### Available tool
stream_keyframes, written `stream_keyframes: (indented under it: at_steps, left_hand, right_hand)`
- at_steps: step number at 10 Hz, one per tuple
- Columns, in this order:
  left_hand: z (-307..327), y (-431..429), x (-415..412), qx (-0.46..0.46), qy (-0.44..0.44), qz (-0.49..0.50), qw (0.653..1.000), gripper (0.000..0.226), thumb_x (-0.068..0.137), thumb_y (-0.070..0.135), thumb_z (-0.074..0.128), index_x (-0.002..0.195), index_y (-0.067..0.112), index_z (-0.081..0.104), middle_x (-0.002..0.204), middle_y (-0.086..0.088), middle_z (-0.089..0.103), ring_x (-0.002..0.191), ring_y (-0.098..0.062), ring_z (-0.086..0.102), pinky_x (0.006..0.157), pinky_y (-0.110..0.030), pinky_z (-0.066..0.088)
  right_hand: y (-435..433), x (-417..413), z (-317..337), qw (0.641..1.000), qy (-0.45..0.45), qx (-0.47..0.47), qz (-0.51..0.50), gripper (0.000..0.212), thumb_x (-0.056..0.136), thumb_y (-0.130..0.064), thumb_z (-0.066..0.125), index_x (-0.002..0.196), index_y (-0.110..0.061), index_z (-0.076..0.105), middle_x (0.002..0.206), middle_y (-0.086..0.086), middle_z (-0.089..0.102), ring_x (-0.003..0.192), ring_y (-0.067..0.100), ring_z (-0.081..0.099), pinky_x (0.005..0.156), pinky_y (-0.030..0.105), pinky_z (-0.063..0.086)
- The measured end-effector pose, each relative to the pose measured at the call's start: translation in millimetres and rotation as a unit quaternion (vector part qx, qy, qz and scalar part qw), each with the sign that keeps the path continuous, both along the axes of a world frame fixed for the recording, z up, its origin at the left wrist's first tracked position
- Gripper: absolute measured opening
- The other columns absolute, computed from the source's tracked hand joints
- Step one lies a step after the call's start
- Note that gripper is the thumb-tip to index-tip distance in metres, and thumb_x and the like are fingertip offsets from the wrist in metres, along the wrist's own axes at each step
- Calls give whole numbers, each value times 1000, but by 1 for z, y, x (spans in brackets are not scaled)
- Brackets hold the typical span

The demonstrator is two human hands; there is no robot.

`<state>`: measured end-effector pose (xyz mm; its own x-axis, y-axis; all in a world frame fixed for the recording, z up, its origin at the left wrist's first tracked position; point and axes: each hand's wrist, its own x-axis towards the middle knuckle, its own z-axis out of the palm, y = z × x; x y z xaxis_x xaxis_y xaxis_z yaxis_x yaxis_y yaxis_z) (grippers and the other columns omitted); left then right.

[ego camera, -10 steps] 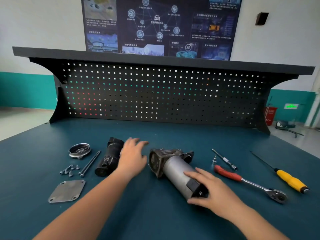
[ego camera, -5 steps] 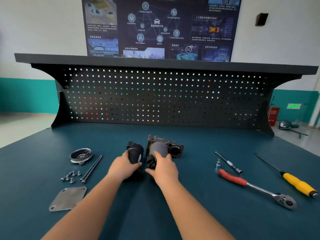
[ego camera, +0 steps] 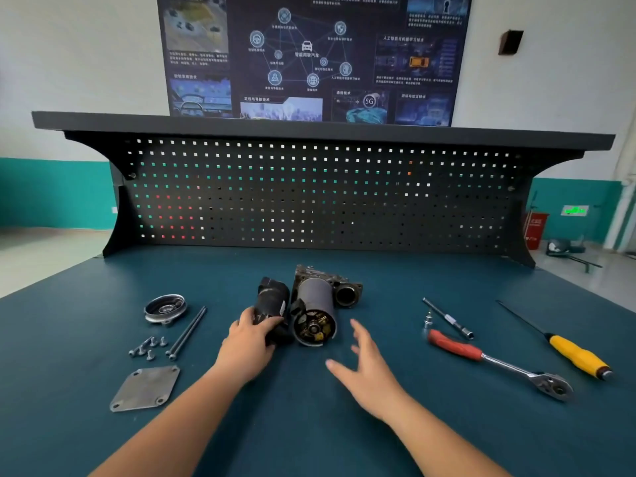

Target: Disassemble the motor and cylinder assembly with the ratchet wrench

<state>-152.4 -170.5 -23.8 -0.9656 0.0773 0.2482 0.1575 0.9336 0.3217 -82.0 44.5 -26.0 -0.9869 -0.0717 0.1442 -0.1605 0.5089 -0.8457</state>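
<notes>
Teal counter (ego camera: 309, 425), motor (ego camera: 315, 309) and black cylinder (ego camera: 272, 299) lying side by side at centre.
Left hand (ego camera: 247, 344) curls over the cylinder's near end; right hand (ego camera: 366, 370) hovers spread, holding nothing, just beside the motor. Looks heavy, rigid metal, round enough to roll: grip the smooth casing, not the exposed brush end. Ratchet wrench (ego camera: 499, 362) lies off right.

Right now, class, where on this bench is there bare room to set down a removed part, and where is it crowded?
Bare: the strip between the pegboard and the motor; the gap between the motor and the ratchet wrench. Crowded: far left, where cap, screws, bolts and plate cluster; the left hand grips the black cylinder.
</notes>
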Motion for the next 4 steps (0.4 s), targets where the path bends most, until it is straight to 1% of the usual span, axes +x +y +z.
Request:
stream_keyframes:
  at_steps: [1, 2, 3, 4]
  left_hand:
    - [-1, -3, -1, 1, 15, 30, 999, 64, 93, 3, 41, 141, 44, 33, 139, -8, 29, 119, -30, 38, 95, -37, 45]
    - [2, -5, -7, -7, 17, 46, 999, 73, 88, -8, 34, 143, 41, 33, 136, -9, 30, 113, -31, 41, 93, -37, 46]
    - [4, -8, -12, -42, 2, 44, 998, 76, 87, -10, 31, 145, 39, 29, 145, -11, 22, 122, -34, 38, 98, -39, 44]
    - [6, -3, -5, -70, -13, 39, 997, 76, 92, 0, 38, 149, 41, 11, 157, -13, -1, 143, -40, 7, 112, -51, 27]
  right_hand:
    - [17, 56, -16, 998, 24, -11, 50, 60, 88, -26, 66, 130, -45, 29, 143, -19, 31, 130, -5, 32, 101, 10, 31]
    - [37, 92, -22, 997, 28, 19, 65, 56, 86, -22, 67, 121, -48, 32, 134, -29, 29, 123, -20, 28, 91, 0, 31]
    - [54, 115, -13, 997, 17, 10, 68, 47, 88, -15, 65, 118, -39, 40, 136, -24, 29, 121, -20, 28, 91, 0, 31]
    - [72, 134, -4, 996, 57, -59, 25, 39, 83, 0, 66, 107, -30, 62, 132, -18, 48, 117, -15, 44, 100, 12, 37]
